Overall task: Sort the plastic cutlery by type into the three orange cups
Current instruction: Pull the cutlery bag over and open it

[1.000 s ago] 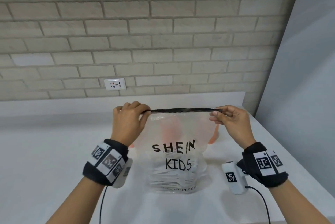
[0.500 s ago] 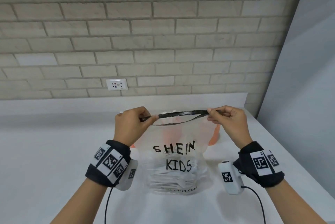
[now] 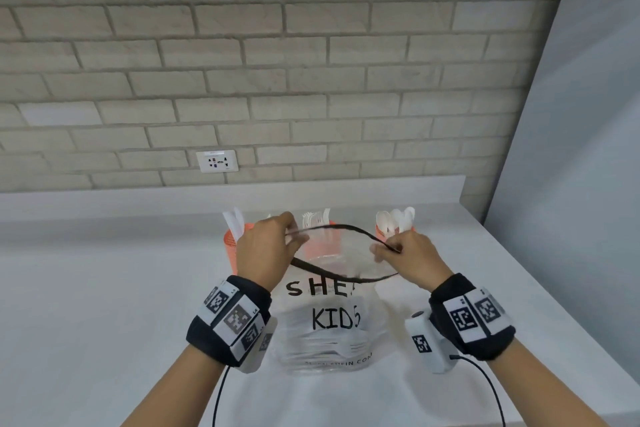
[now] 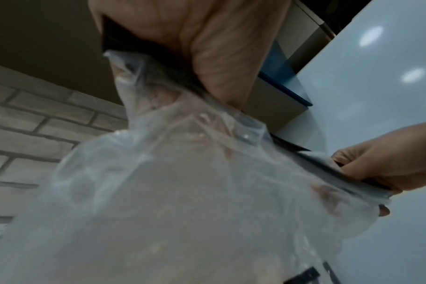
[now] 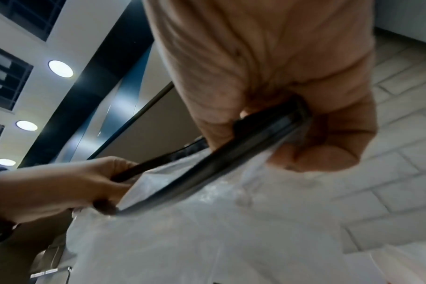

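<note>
A clear plastic bag (image 3: pixel 329 319) printed "SHEIN KIDS" stands on the white counter (image 3: pixel 104 288), with white cutlery (image 3: pixel 332 345) lying in its bottom. Its black zip strip (image 3: pixel 332 229) is spread into an open oval. My left hand (image 3: pixel 294 236) pinches the strip's left end and my right hand (image 3: pixel 384 250) pinches the right end. Behind the bag stand three orange cups: the left cup (image 3: pixel 231 246) holds knives, the middle cup (image 3: pixel 323 241) forks, the right cup (image 3: pixel 380 231) spoons. Both wrist views show the bag (image 4: pixel 182 192) (image 5: pixel 207 230) close up, with fingers curled on the strip (image 5: pixel 231 151).
A brick wall with a power socket (image 3: pixel 217 161) runs along the back of the counter. A grey panel (image 3: pixel 571 184) closes off the right side, and the counter's edge runs diagonally below it. Cables hang from both wrist bands.
The zip strip, stretched straight and closed a second ago, is now pulled apart into an open mouth. Both hands have come closer together, and the cups' cutlery shows above the bag.
</note>
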`<state>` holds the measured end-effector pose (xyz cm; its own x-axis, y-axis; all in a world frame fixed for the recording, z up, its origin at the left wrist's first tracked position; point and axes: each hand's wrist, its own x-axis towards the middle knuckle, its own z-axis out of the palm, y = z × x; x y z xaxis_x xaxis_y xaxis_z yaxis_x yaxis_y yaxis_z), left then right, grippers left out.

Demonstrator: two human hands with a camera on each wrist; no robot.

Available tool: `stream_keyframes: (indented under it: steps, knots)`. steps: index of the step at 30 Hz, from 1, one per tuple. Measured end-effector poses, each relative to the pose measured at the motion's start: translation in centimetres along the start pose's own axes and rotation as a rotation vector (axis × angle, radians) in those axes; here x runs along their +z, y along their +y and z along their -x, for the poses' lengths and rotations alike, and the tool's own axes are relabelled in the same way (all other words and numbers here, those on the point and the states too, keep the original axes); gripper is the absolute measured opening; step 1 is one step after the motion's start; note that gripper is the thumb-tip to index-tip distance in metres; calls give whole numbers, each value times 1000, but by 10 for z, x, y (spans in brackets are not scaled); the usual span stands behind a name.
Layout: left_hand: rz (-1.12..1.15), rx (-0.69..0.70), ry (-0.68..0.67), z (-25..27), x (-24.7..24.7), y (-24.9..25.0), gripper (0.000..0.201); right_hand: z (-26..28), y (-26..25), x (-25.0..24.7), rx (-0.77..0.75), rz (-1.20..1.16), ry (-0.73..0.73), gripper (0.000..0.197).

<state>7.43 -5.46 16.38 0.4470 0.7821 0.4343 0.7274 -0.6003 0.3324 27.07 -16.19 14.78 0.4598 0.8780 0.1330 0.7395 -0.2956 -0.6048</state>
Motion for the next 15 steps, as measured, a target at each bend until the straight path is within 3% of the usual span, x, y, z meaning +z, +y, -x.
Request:
stream_keyframes:
  steps: [2,7,12,14,15]
  knots:
    - [-108,-53,-96,6,4,-5,30,1,3,0,76,-257,-37,26]
    - [-303,-231,-399,16,43,-29,38,2,1,5,345,-1271,-267,18]
    - [-197,-373,-595,22,74,-42,36,11,-9,22,479,-1586,-252,25]
    - [73,-505,-596,16,74,-46,27,14,-5,24,511,-1599,-212,25]
    - [326,-620,-555,14,72,-47,18,16,-3,24,509,-1558,-215,24]
